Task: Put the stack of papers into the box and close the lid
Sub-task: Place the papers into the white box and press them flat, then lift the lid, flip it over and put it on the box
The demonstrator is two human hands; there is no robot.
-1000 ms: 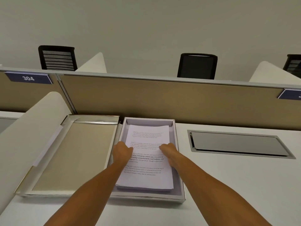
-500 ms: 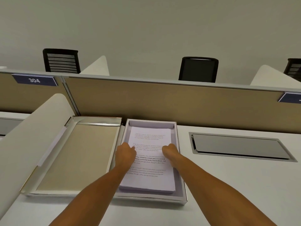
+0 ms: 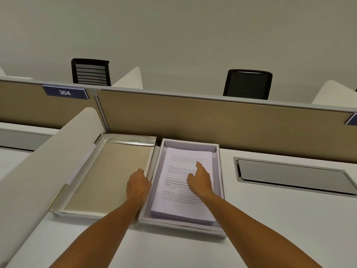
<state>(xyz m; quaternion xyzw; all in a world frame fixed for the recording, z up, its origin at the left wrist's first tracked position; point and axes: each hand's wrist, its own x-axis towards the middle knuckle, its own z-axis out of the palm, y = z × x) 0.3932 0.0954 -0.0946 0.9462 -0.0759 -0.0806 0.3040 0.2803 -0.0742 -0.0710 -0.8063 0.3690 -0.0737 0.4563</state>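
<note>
In the lower middle of the frame the stack of papers [image 3: 185, 187] lies inside the box [image 3: 221, 190]. The right hand [image 3: 201, 180] rests on it, forefinger out; the left hand [image 3: 138, 185], curled, touches the lid [image 3: 108, 176] edge. Closing seemingly comes next: swing the lid rightward over the box.

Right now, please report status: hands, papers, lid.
Left hand at lid edge, right hand on papers. Papers inside box. Lid open, nothing blocking.
</note>
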